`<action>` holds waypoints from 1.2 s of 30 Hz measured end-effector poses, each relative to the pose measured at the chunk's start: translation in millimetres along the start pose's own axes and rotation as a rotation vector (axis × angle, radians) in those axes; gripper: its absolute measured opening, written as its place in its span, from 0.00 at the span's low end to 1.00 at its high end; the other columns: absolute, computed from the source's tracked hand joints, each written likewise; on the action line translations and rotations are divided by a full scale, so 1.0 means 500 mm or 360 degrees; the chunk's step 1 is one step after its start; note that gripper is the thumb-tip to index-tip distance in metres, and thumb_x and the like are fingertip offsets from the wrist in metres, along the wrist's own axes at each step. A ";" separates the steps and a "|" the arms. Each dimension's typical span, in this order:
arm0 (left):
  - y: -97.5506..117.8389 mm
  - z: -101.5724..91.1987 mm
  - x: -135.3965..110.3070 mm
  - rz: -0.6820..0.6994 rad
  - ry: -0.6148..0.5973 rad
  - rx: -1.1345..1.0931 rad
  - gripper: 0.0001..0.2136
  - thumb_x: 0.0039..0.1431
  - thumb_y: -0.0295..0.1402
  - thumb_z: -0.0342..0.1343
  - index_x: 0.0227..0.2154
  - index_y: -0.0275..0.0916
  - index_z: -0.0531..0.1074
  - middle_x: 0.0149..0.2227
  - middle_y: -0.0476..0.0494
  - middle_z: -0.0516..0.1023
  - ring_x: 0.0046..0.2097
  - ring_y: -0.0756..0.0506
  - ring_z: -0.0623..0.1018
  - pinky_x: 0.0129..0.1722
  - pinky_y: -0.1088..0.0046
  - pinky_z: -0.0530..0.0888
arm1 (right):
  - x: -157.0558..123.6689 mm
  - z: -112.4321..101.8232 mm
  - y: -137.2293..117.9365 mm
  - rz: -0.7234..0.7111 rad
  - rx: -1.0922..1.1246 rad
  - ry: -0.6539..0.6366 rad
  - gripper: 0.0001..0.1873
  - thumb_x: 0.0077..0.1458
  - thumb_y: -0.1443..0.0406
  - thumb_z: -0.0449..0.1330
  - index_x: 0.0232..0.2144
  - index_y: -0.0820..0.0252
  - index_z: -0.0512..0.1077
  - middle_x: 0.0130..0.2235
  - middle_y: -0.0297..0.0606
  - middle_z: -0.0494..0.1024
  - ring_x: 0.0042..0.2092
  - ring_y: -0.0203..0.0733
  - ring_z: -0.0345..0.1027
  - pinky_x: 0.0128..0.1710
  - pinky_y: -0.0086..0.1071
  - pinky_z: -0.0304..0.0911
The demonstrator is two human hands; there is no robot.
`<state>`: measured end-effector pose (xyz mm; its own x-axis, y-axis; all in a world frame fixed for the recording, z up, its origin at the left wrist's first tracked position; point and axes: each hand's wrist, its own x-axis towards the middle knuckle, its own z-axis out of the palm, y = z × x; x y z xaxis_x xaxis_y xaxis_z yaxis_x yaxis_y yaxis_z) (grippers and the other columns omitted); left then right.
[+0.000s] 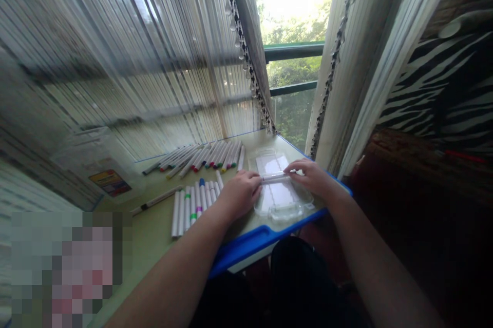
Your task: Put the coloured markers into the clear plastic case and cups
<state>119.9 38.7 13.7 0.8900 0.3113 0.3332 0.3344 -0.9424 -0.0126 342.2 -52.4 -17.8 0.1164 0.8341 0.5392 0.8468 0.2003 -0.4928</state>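
Note:
A clear plastic case (285, 199) lies opened out near the table's front right corner, its latch toward me. Across its middle, a slim white marker (274, 177) stretches sideways between my hands. My left hand (245, 190) has its fingers curled at the marker's left end, over the case's left edge. At the other end, my right hand (306, 175) pinches with thumb and fingertips. Beside my left wrist, a row of white markers (187, 207) with some coloured bands lies side by side, partly hidden by my forearm. Behind it spreads a looser row of markers (210, 156) with coloured ends.
A clear plastic container (111, 164) with a colourful label stands at the table's back left. One separate marker (157, 200) lies near it. The table has a blue rim (265, 235). String curtains (173, 61) hang behind, and a blurred pixelated patch covers the lower left.

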 end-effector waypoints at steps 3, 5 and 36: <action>-0.002 0.003 0.001 0.0044 0.0016 -0.0014 0.12 0.60 0.31 0.48 0.40 0.38 0.76 0.44 0.43 0.78 0.43 0.44 0.73 0.45 0.66 0.72 | 0.000 0.002 0.003 -0.0003 0.0016 0.0000 0.08 0.51 0.69 0.57 0.31 0.56 0.77 0.34 0.36 0.80 0.38 0.41 0.69 0.42 0.36 0.61; -0.003 0.006 0.002 0.0066 0.0033 -0.0016 0.12 0.60 0.30 0.48 0.40 0.39 0.77 0.44 0.43 0.78 0.42 0.44 0.73 0.44 0.67 0.72 | 0.001 0.002 0.005 -0.0023 0.0032 0.0002 0.08 0.51 0.69 0.58 0.30 0.56 0.77 0.34 0.36 0.80 0.39 0.41 0.70 0.44 0.36 0.61; -0.005 -0.002 0.000 -0.0044 0.0092 -0.0227 0.11 0.59 0.31 0.48 0.40 0.38 0.74 0.40 0.40 0.77 0.40 0.46 0.76 0.42 0.71 0.72 | 0.001 -0.006 0.001 0.0187 0.0178 -0.0091 0.10 0.47 0.64 0.58 0.32 0.60 0.77 0.34 0.38 0.75 0.30 0.36 0.66 0.32 0.30 0.62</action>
<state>118.8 41.2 14.4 0.8602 0.3337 0.3855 0.3074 -0.9427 0.1299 344.4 -53.6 -15.9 0.1786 0.8824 0.4353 0.7658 0.1531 -0.6246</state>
